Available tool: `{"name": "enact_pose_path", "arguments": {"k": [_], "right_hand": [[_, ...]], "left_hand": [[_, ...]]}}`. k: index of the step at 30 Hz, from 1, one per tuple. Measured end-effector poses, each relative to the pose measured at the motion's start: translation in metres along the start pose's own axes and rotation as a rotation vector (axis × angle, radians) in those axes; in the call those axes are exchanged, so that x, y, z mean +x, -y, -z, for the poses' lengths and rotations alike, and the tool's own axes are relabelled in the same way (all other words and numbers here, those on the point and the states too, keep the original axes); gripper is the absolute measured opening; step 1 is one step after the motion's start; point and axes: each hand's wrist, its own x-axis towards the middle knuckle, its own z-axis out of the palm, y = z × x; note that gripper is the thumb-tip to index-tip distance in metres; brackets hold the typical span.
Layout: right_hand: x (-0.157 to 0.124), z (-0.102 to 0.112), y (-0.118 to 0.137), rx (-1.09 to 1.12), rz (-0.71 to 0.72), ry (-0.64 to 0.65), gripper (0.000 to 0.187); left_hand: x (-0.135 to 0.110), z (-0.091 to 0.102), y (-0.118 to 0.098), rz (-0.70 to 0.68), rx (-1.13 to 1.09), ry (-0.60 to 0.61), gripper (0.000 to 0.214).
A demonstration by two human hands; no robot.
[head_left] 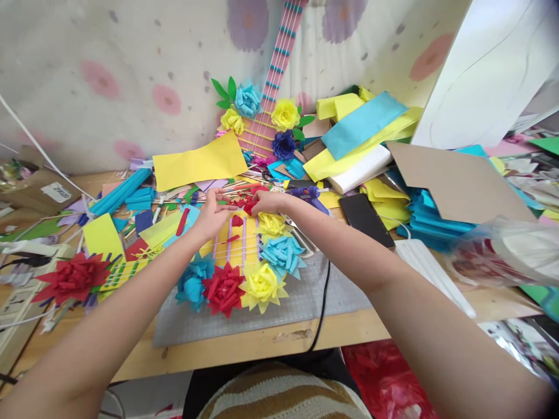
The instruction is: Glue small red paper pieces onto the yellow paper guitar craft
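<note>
My left hand (213, 212) and my right hand (267, 202) meet over the top of a yellow paper guitar (238, 247) lying on a grey cutting mat (301, 299). Both hands pinch small red paper pieces (245, 203) between their fingertips. More red bits (236, 221) lie on the guitar body. Blue, red and yellow paper flowers (227, 288) ring the guitar's lower part. A blue flower (283, 254) and a yellow flower (271, 223) sit just below my right hand.
A pink paper guitar (273, 87) with flowers leans on the wall. Coloured paper sheets (198, 163), a glue gun (308, 195), a black phone (365, 218), cardboard (458, 183) and a red flower (72, 278) crowd the wooden table (244, 346). A black cable (323, 308) hangs over the front edge.
</note>
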Motion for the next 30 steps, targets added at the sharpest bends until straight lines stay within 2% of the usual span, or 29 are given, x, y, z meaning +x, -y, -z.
{"name": "enact_pose_path", "arguments": {"k": [4,7,10,13,17,22,25,30], "right_hand": [[0.0,0.003,0.002,-0.047,-0.027,0.061,0.046],[0.002,0.002,0.0,-0.06,-0.051,0.029,0.043],[0.006,-0.001,-0.005,0.013,-0.04,-0.004,0.034],[0.002,-0.003,-0.013,0.213,0.027,-0.056,0.024],[-0.015,-0.005,-0.029,0.396,0.113,-0.237,0.025],[-0.038,-0.011,-0.057,0.52,0.22,-0.395,0.016],[-0.047,-0.013,-0.071,0.543,0.229,-0.4,0.015],[-0.054,-0.01,-0.079,0.545,0.212,-0.356,0.027]], "left_hand": [[0.003,0.006,0.0,-0.013,0.021,-0.051,0.049],[0.003,0.01,-0.002,-0.008,0.075,-0.108,0.044],[0.001,0.016,-0.005,0.03,0.219,-0.144,0.031],[-0.006,0.022,-0.007,0.023,0.42,-0.1,0.016],[-0.015,0.031,-0.003,0.023,0.587,0.055,0.027],[-0.02,0.039,-0.003,0.054,0.713,0.006,0.026],[-0.017,0.041,-0.003,0.064,0.736,-0.014,0.021],[-0.007,0.039,0.006,-0.008,0.721,0.018,0.027]]}}
